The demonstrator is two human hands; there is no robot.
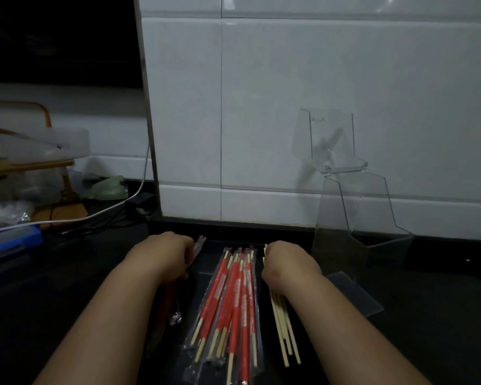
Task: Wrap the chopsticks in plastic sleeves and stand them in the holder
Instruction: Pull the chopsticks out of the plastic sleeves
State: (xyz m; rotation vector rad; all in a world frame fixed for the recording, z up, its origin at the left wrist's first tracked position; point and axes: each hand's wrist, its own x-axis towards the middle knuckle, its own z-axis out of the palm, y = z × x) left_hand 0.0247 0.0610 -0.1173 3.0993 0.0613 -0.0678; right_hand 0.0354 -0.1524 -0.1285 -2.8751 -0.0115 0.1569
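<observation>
Several wrapped chopsticks (233, 307) in red-and-clear plastic sleeves lie in a pile on the dark counter between my hands. My left hand (164, 257) grips an empty plastic sleeve (198, 247), whose shiny tail shows below the wrist. My right hand (286, 263) rests curled over a bundle of bare wooden chopsticks (285, 337) that runs toward me; whether the fingers grip them is hidden. The clear acrylic holder (353, 218) stands at the right against the tiled wall and looks empty.
A white tiled wall (289, 107) rises right behind the pile. At the left lie a white cable (95, 215), a blue box (14, 243), plastic bags and a wooden rack (25, 162). A flat clear panel (356, 295) lies right of my right wrist.
</observation>
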